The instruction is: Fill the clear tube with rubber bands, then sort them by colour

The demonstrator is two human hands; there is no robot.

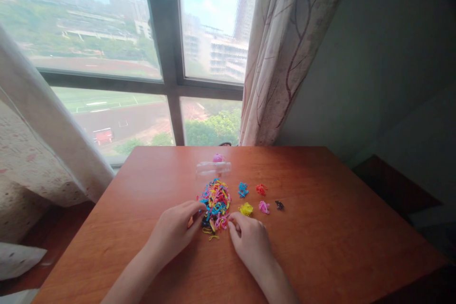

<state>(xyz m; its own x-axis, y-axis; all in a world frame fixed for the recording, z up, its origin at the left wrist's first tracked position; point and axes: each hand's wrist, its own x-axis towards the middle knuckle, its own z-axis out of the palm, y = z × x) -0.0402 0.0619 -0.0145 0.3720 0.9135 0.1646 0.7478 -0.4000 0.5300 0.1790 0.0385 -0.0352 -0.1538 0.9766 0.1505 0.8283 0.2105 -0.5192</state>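
A mixed pile of small colourful rubber bands (216, 197) lies on the wooden table, in blue, pink, yellow, red and black. At the pile's left edge, my left hand (178, 223) touches the bands, its thumb and bent fingers apart. My right hand (251, 237) is at the lower right edge, fingers curled and pressed together by the pink bands; what they pinch is too small to make out. Beyond it sit little single-colour heaps: blue bands (243, 190), red bands (261, 189), yellow bands (245, 209), pink bands (264, 207) and black bands (280, 205).
Behind the pile, a clear plastic bottle-like container (213, 167) lies on its side, with a pink-purple round object (217, 157) just past it. The wooden table (338, 237) reaches up to a window (210, 109). Curtains (278, 57) hang on both sides.
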